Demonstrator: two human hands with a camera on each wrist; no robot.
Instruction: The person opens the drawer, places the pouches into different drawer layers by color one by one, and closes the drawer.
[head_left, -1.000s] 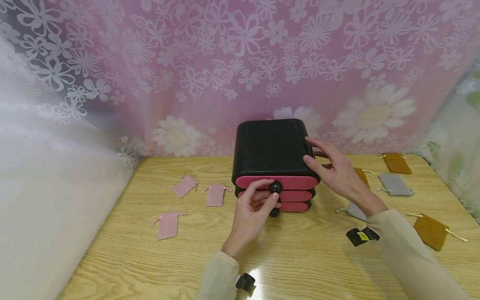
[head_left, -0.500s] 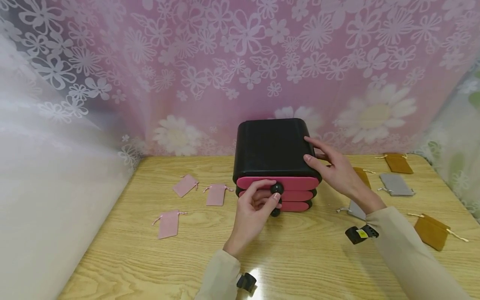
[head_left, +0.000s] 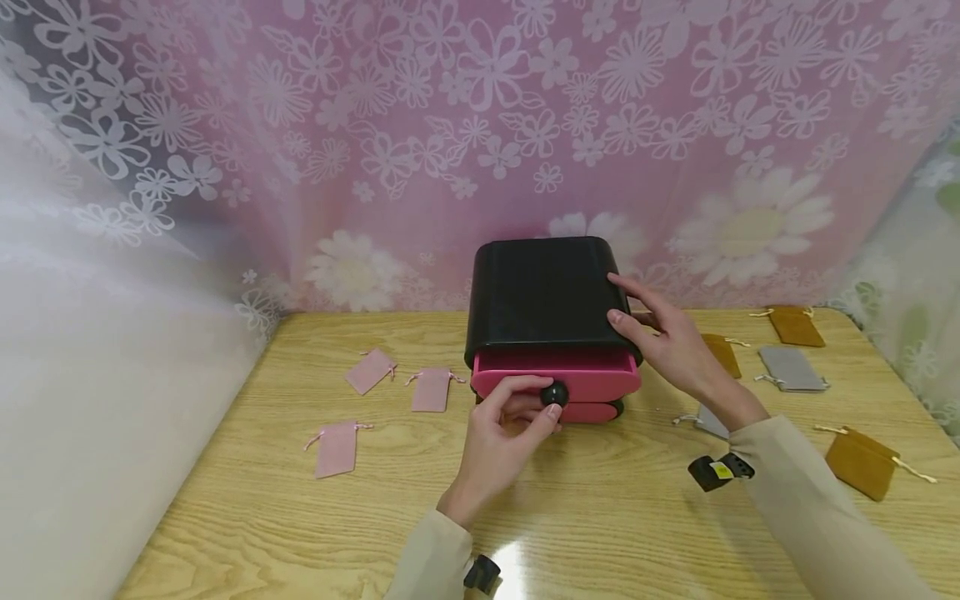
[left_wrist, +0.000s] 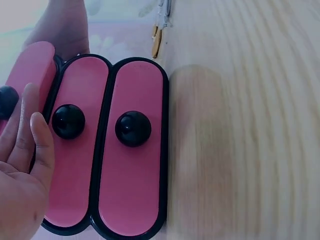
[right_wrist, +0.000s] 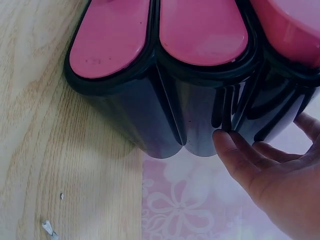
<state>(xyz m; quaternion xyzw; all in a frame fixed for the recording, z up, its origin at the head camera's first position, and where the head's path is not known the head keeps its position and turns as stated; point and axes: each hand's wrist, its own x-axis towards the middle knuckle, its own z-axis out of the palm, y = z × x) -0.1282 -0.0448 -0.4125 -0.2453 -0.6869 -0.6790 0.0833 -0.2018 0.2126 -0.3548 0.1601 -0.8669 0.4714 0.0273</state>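
A black cabinet (head_left: 547, 292) with three pink drawers stands near the back of the table. Its top drawer (head_left: 603, 383) is pulled partway out, showing a strip of pink interior. My left hand (head_left: 487, 450) pinches that drawer's round black knob (head_left: 555, 394) between thumb and fingers. In the left wrist view the middle drawer (left_wrist: 75, 170) and the bottom drawer (left_wrist: 131, 185) sit flush in their frames. My right hand (head_left: 678, 354) rests against the cabinet's right side, fingers extended; in the right wrist view its fingertips (right_wrist: 225, 140) touch the black shell.
Left of the cabinet lie three pink drawstring pouches, one (head_left: 335, 450) nearer the front. On the right are brown pouches (head_left: 861, 462) and grey pouches (head_left: 791, 369), some partly behind my right arm. A flowered curtain (head_left: 450, 167) hangs right behind the table.
The top drawer has slid out toward me, with my left hand on its knob moving slightly down and forward. My right hand stays at the cabinet's side.
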